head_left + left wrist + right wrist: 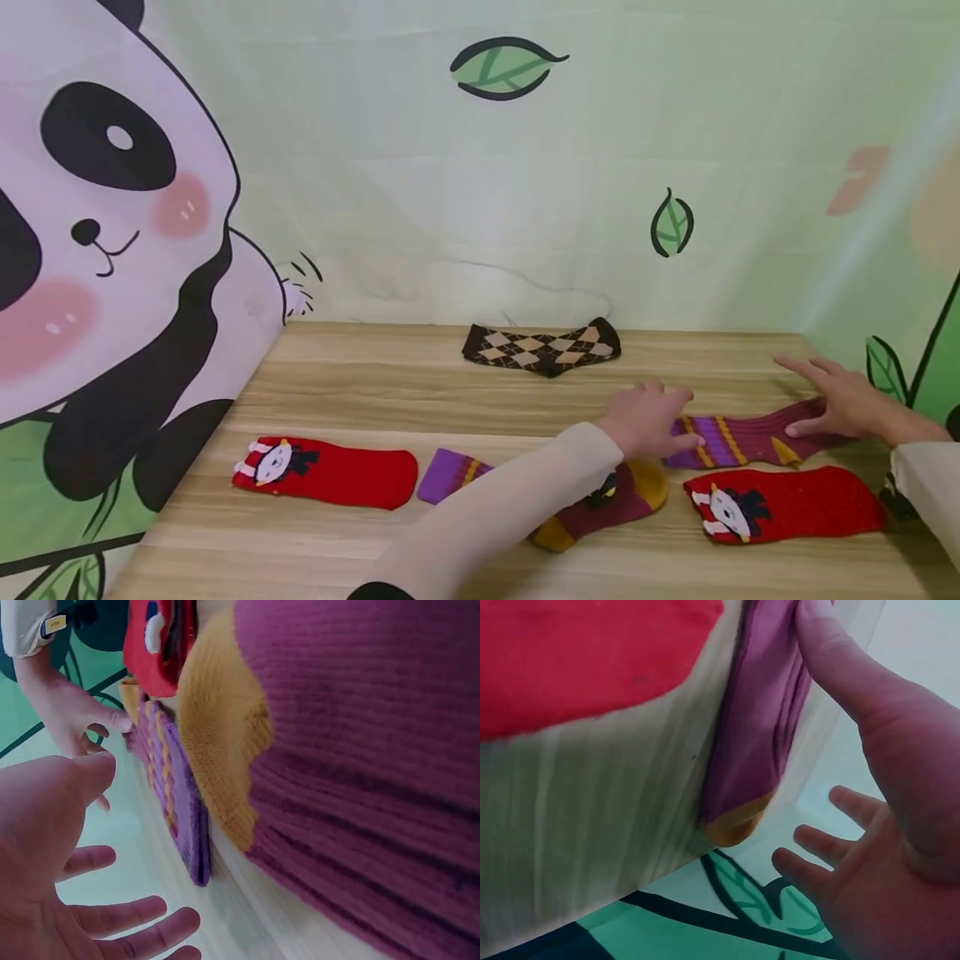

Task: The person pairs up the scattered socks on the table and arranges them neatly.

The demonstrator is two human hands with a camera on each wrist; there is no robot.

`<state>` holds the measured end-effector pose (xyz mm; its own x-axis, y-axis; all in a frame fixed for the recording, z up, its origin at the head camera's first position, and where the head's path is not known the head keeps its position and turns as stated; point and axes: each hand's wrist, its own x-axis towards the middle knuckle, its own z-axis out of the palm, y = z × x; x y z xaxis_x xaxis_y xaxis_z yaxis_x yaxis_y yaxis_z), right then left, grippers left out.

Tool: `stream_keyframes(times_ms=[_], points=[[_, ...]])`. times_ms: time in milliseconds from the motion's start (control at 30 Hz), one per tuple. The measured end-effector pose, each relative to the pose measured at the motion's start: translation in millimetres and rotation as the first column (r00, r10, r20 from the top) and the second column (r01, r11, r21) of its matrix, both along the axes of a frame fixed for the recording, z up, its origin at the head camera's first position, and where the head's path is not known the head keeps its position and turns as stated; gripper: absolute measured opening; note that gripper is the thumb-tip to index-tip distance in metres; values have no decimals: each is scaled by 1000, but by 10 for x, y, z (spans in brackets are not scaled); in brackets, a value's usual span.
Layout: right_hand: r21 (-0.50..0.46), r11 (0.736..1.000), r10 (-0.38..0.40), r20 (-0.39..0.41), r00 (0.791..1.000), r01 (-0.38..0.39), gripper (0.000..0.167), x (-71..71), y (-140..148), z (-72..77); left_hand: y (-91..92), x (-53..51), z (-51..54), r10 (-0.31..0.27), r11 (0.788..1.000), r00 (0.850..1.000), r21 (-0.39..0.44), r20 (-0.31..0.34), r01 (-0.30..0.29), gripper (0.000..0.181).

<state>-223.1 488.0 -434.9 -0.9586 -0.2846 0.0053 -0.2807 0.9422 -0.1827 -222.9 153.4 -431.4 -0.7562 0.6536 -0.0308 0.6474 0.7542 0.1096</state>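
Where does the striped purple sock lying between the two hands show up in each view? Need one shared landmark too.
Head: striped purple sock right of centre, cuff end pointing left.
Left wrist: left of centre, cuff end lowest.
Right wrist: top, just right of centre, yellow toe lowest; stripes not visible.
Landmark: red sock, below it in head, above it in left wrist, left of it in right wrist.

— Is any writing legible around you?
— None. At your right sleeve [27, 626], the left wrist view shows you a small yellow label [55, 625], any print on it too small to read.
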Motion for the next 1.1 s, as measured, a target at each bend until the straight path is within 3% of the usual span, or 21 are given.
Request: stream_keyframes(times_ms=[333, 633, 1100], points=[[-13, 998, -54, 112, 992, 56, 111, -15, 91, 12, 112, -2, -60, -5, 997, 999, -83, -48, 1, 66], [-81, 997, -2, 141, 990, 14, 101, -14, 99, -20, 167, 6, -97, -16, 993, 998, -114, -58, 10, 58], [-77, 996, -30, 171, 985, 44, 95, 18, 109, -93, 204, 54, -92, -30, 989, 996, -148, -80, 18, 50]])
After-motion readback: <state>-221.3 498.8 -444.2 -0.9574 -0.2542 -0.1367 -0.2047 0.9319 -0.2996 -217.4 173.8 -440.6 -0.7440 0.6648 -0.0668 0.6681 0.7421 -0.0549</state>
